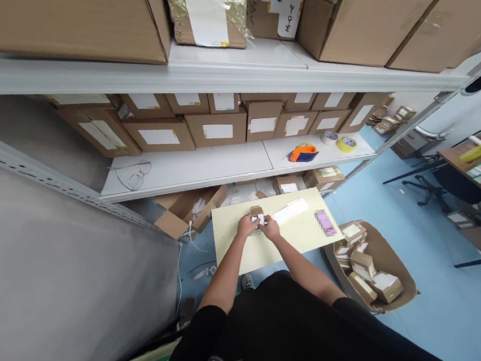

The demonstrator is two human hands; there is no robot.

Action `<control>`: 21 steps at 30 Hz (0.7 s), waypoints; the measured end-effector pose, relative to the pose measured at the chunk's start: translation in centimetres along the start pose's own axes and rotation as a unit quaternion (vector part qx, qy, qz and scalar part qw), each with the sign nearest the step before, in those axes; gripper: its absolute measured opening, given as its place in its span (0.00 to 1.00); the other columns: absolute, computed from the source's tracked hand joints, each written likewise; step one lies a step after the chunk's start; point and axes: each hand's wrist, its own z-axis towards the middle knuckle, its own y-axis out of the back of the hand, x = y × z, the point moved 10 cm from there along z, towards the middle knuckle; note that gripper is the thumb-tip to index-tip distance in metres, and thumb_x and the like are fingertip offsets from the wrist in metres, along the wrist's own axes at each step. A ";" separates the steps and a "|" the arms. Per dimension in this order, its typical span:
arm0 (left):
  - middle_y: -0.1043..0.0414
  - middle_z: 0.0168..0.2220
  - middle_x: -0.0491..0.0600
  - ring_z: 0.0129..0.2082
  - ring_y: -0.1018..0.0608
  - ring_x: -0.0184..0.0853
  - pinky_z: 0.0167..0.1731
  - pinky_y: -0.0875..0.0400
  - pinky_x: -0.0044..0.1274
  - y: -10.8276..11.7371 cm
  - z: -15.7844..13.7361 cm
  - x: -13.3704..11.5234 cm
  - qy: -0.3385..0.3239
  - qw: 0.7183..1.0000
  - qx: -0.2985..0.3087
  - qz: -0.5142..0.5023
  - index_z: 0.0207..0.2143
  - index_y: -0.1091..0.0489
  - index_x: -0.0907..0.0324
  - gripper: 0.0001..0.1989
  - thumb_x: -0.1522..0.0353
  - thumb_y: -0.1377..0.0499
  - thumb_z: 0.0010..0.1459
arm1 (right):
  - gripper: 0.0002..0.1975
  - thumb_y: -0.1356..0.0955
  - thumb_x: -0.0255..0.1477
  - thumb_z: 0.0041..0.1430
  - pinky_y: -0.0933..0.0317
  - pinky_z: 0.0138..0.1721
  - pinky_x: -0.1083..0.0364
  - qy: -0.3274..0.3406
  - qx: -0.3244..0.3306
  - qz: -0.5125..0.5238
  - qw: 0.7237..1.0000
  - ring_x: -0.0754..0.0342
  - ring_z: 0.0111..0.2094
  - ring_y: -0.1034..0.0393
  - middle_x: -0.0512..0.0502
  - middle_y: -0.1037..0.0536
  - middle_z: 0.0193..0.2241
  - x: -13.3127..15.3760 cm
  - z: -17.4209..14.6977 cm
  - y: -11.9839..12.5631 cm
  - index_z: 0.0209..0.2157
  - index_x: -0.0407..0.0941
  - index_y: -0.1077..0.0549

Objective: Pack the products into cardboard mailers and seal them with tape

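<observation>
Both hands meet over the far edge of a pale yellow table [247, 251]; left hand [245, 225] and right hand [269, 229] close together, fingers curled round a small cardboard box [256, 212] with a white piece at its front; box sits just above the tabletop between the two hands, held by both; exact finger grip too small to tell. White paper strips [290, 211] lie on the table just right of the hands; a pink blurred item [325, 222] near the table's right edge. Right of the table, on the blue floor, a round brown bin [395, 256] holds several small labelled boxes [370, 270]. Behind the table, an open carton [186, 211] on the floor under a white shelf [205, 169]; on the shelf, wire glasses [134, 175] at left, an orange tape dispenser [302, 153] and tape rolls [346, 143] at right; a row of labelled brown cartons [218, 127] stands along the back.
</observation>
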 end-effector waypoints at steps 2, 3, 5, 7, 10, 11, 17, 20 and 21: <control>0.17 0.47 0.52 0.49 0.18 0.42 0.47 0.28 0.27 0.2 -0.2 0.0 0.004 1.000 -0.006 0.004 0.53 0.23 0.55 0.18 0.63 0.39 0.62 | 0.17 0.27 0.33 0.58 0.30 0.44 0.51 0.005 0.002 -0.017 1.000 0.45 0.42 0.20 0.41 0.15 0.44 0.2 0.0 0.0 0.49 0.48 0.25; 0.17 0.46 0.52 0.49 0.18 0.42 0.47 0.28 0.27 0.3 -0.3 0.0 0.010 1.000 -0.010 0.006 0.53 0.23 0.55 0.17 0.64 0.40 0.62 | 0.16 0.27 0.32 0.58 0.30 0.44 0.51 0.009 0.004 -0.020 1.000 0.45 0.42 0.20 0.42 0.15 0.42 0.3 0.1 0.1 0.49 0.48 0.24; 0.17 0.47 0.53 0.49 0.18 0.42 0.47 0.28 0.27 0.4 -0.4 0.1 0.023 1.000 -0.018 0.010 0.51 0.22 0.55 0.16 0.65 0.42 0.63 | 0.13 0.29 0.32 0.60 0.31 0.44 0.53 0.023 0.014 -0.017 0.999 0.46 0.42 0.21 0.45 0.15 0.40 0.4 0.2 0.1 0.47 0.49 0.23; 0.18 0.49 0.55 0.51 0.19 0.44 0.47 0.29 0.28 0.4 -0.5 0.1 0.029 0.999 -0.022 0.008 0.54 0.24 0.56 0.18 0.63 0.42 0.64 | 0.10 0.34 0.32 0.64 0.31 0.44 0.54 0.037 0.025 -0.012 0.999 0.47 0.41 0.21 0.48 0.15 0.38 0.3 0.4 0.2 0.45 0.49 0.22; 0.19 0.52 0.57 0.53 0.19 0.46 0.48 0.28 0.29 0.2 -0.8 -0.2 0.029 0.999 -0.020 -0.003 0.67 0.36 0.57 0.34 0.59 0.37 0.60 | 0.15 0.39 0.30 0.67 0.31 0.45 0.54 0.033 0.026 0.003 0.999 0.48 0.42 0.22 0.48 0.16 0.37 -0.4 0.7 0.6 0.47 0.49 0.22; 0.19 0.52 0.57 0.53 0.19 0.47 0.48 0.28 0.29 0.2 -0.8 -0.2 0.032 0.999 -0.020 -0.007 0.71 0.42 0.57 0.40 0.59 0.36 0.58 | 0.17 0.39 0.30 0.67 0.31 0.46 0.54 0.025 0.021 0.014 0.999 0.48 0.42 0.22 0.47 0.16 0.38 -0.8 0.8 0.8 0.51 0.48 0.23; 0.19 0.52 0.50 0.52 0.18 0.41 0.53 0.27 0.30 0.1 -0.8 0.1 0.008 0.996 -0.008 -0.083 0.75 0.51 0.49 0.41 0.69 0.42 0.62 | 0.37 0.37 0.24 0.59 0.29 0.51 0.49 0.010 0.015 0.075 0.997 0.48 0.44 0.21 0.43 0.18 0.47 -2.4 0.6 0.9 0.71 0.46 0.42; 0.24 0.59 0.51 0.59 0.22 0.39 0.60 0.30 0.30 -0.1 -0.7 0.3 -0.036 0.993 -0.004 -0.116 0.71 0.38 0.51 0.35 0.74 0.45 0.61 | 0.36 0.37 0.21 0.54 0.33 0.60 0.47 0.055 -0.001 0.057 0.997 0.47 0.56 0.26 0.42 0.23 0.57 -1.9 0.3 0.9 0.65 0.48 0.33; 0.27 0.63 0.52 0.62 0.25 0.39 0.62 0.31 0.30 -0.2 -0.7 0.3 -0.050 0.992 -0.002 -0.115 0.68 0.33 0.54 0.32 0.74 0.46 0.61 | 0.35 0.37 0.20 0.53 0.35 0.62 0.47 0.063 -0.003 0.050 0.997 0.47 0.59 0.28 0.42 0.24 0.58 -1.8 0.2 0.8 0.63 0.48 0.31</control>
